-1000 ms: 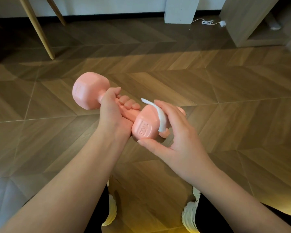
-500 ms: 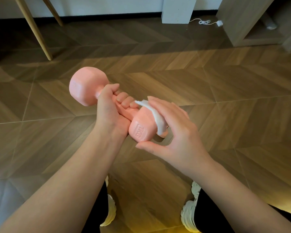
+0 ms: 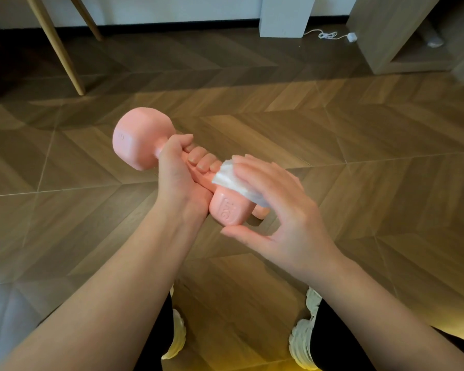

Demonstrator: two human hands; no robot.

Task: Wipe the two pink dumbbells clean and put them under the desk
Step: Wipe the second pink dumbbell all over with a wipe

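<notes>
One pink dumbbell [image 3: 138, 139] is held in the air above the wooden floor, lying slantwise from upper left to lower right. My left hand [image 3: 178, 174] is closed around its handle. My right hand [image 3: 276, 210] presses a folded white wipe [image 3: 232, 180] with its fingers onto the top of the near head, which bears raised lettering. The thumb stretches out below that head. A second dumbbell is not in sight.
Slanted wooden legs [image 3: 55, 44] stand at the far left. A white box [image 3: 285, 16] rests against the back wall with a white cable and plug [image 3: 335, 36] beside it. A wooden shelf unit [image 3: 402, 36] fills the far right. My shoes [image 3: 303, 338] show below.
My right hand has slid the wipe up over the near head toward the handle. The dumbbell has tilted a little and drifted left and up in view.
</notes>
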